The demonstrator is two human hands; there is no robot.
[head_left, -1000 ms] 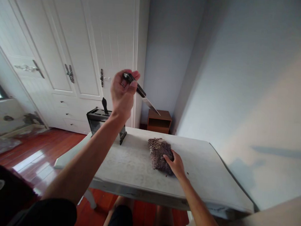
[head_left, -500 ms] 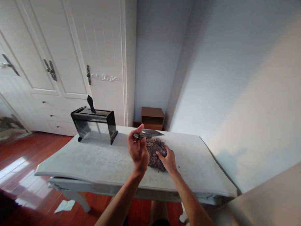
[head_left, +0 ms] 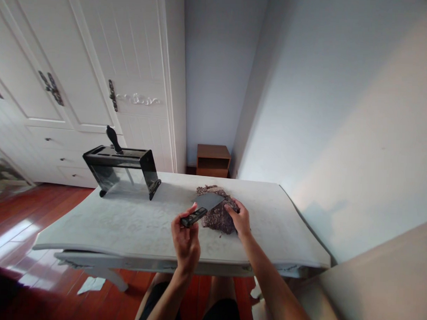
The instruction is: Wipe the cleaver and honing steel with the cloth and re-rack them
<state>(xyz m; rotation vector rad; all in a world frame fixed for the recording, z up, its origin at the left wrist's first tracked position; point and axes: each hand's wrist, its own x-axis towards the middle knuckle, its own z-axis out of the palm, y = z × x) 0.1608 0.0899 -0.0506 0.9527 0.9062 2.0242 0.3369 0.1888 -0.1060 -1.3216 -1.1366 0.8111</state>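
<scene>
My left hand [head_left: 186,236] is closed around the dark handle of a kitchen knife [head_left: 208,202]. The knife's broad grey blade points right and lies over or against a crumpled brown, speckled cloth [head_left: 220,218]. I cannot tell whether the blade presses on the fabric. At the cloth's right side, my right hand [head_left: 240,217] pinches its edge between thumb and fingers. The cloth rests on a white table [head_left: 127,227], just in front of me.
A black knife block [head_left: 119,154] with clear sides and one black handle sticking up stands on the table's left part. Behind are a white wardrobe [head_left: 140,59] and a small brown cabinet [head_left: 213,153]. A wall [head_left: 306,112] borders the right side.
My left hand has come lower and turned the knife, so the blade's flat face now shows over the cloth. My right hand stays on the cloth's edge. The view has shifted slightly.
</scene>
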